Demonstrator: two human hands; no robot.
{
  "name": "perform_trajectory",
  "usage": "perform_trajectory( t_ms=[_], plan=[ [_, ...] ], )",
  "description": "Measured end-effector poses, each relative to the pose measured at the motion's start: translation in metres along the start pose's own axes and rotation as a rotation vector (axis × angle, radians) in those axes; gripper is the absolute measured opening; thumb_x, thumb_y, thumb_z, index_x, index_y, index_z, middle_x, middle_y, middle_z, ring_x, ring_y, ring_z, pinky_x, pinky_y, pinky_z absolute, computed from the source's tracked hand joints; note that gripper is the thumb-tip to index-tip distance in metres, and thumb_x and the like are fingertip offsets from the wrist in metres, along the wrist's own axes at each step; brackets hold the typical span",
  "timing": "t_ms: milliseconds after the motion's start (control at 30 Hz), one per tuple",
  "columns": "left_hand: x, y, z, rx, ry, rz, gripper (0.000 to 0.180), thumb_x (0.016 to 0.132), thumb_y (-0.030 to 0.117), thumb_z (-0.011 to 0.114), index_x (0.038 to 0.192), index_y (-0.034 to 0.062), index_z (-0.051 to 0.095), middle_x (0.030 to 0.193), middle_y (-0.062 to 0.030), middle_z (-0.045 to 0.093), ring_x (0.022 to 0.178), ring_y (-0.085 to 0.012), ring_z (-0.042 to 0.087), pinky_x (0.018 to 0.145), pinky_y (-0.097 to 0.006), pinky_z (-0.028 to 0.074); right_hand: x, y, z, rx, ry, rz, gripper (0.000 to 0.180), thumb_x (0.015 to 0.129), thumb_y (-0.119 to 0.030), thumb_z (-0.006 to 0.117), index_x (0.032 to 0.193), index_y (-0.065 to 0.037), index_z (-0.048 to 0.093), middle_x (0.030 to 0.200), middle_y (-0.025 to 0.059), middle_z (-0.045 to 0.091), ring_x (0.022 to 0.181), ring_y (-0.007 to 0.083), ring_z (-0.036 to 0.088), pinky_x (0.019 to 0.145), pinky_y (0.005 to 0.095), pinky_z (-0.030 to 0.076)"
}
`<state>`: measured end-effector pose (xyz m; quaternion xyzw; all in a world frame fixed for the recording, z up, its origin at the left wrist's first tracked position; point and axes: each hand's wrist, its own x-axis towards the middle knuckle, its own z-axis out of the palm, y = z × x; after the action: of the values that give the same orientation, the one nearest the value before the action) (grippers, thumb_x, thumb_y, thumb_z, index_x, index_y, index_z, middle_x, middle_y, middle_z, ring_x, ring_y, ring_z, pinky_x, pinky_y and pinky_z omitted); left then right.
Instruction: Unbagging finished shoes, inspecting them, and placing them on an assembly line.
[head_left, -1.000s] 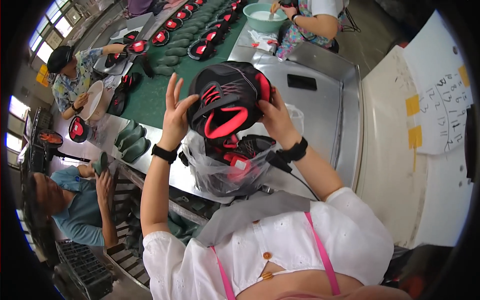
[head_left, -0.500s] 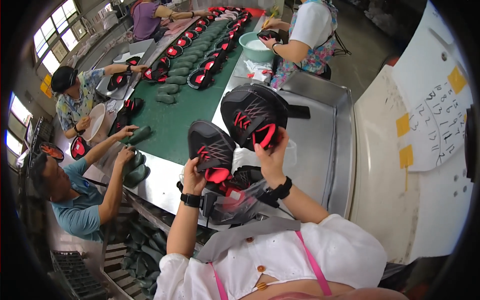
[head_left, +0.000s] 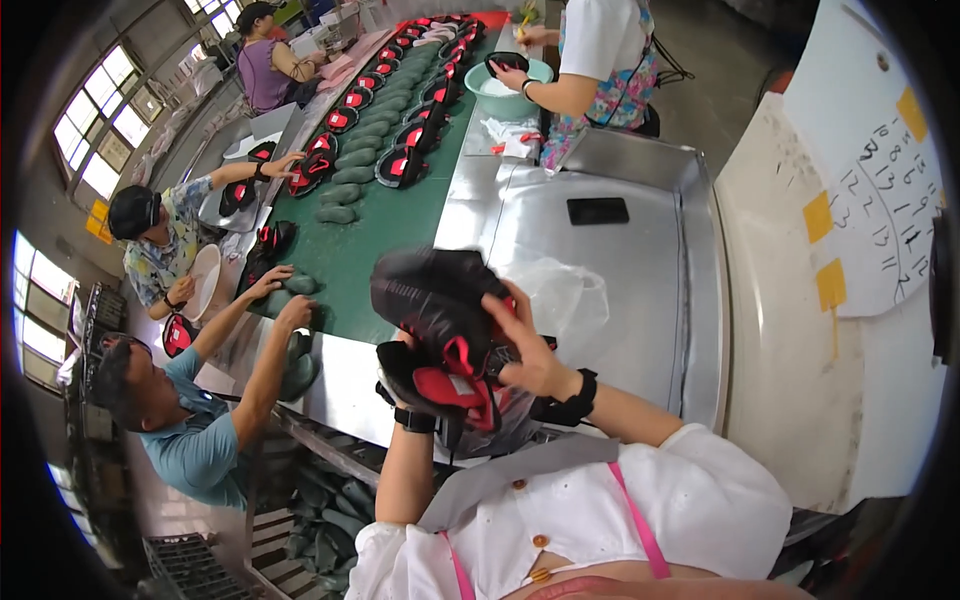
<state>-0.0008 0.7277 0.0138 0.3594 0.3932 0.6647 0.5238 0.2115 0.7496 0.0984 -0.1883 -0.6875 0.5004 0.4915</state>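
Two black shoes with red trim are stacked in front of my chest, over the near edge of the steel table point(head_left: 640, 300). My right hand point(head_left: 528, 352) grips the upper black and red shoe point(head_left: 432, 292) from the right side. My left hand point(head_left: 400, 352) is mostly hidden under the lower black and red shoe point(head_left: 440, 385) and holds it from below. A clear plastic bag point(head_left: 565, 295) lies crumpled on the table just behind the shoes.
A black phone point(head_left: 597, 211) lies on the steel table. A green conveyor belt point(head_left: 385, 215) on the left carries several black and red shoes and green shoe lasts. Three seated workers sit along its left side; another person stands at the far end by a teal bowl point(head_left: 500, 80).
The shoes have come down from in front of my face and apart, then together again into a stack low near my chest. My view has tilted toward the table.
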Motion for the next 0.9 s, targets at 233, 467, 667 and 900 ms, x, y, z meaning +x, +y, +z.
perform_trajectory(
  t_ms=[233, 467, 667, 900],
  plan=[
    [0.002, 0.014, -0.012, -0.607, -0.115, -0.176, 0.046, 0.091, 0.033, 0.042, 0.125, 0.0025, 0.042, 0.122, -0.0145, 0.05, 0.11, -0.0293, 0.049, 0.096, -0.041, 0.04, 0.003, -0.001, -0.002, -0.152, 0.038, -0.19, 0.059, 0.087, -0.036, 0.048, 0.134, -0.001, 0.035, 0.139, 0.0219, 0.015, 0.13, 0.0349, 0.02, 0.105, 0.0406, 0.022],
    [-0.002, 0.021, 0.01, -0.57, -0.135, -0.135, 0.056, 0.087, 0.038, 0.044, 0.127, -0.0011, 0.037, 0.124, -0.0194, 0.047, 0.113, -0.0309, 0.048, 0.097, -0.045, 0.039, -0.002, 0.004, 0.015, -0.69, 0.372, -0.294, 0.075, 0.066, -0.034, 0.076, 0.127, -0.006, 0.044, 0.134, 0.0259, 0.024, 0.122, 0.0424, 0.029, 0.1, 0.0461, 0.029],
    [0.012, -0.011, -0.029, -0.514, -0.164, -0.066, 0.066, 0.079, 0.046, 0.057, 0.12, -0.0029, 0.042, 0.119, -0.0204, 0.05, 0.108, -0.0321, 0.052, 0.097, -0.046, 0.04, 0.011, 0.011, 0.002, -0.535, 0.36, -0.122, 0.089, 0.067, -0.046, 0.072, 0.135, -0.005, 0.033, 0.137, 0.0238, 0.016, 0.126, 0.0399, 0.021, 0.103, 0.0437, 0.023],
    [0.04, -0.012, -0.002, -0.042, 0.023, -0.384, 0.009, 0.075, 0.004, 0.047, 0.08, 0.0103, 0.052, 0.06, 0.0068, 0.044, 0.045, -0.0027, 0.033, 0.041, -0.017, 0.024, 0.0, 0.061, 0.006, 0.301, 0.169, 0.256, 0.069, 0.079, -0.053, 0.058, 0.119, 0.002, 0.048, 0.133, 0.0097, 0.021, 0.126, 0.0191, 0.025, 0.101, 0.0352, 0.03]
  ],
)
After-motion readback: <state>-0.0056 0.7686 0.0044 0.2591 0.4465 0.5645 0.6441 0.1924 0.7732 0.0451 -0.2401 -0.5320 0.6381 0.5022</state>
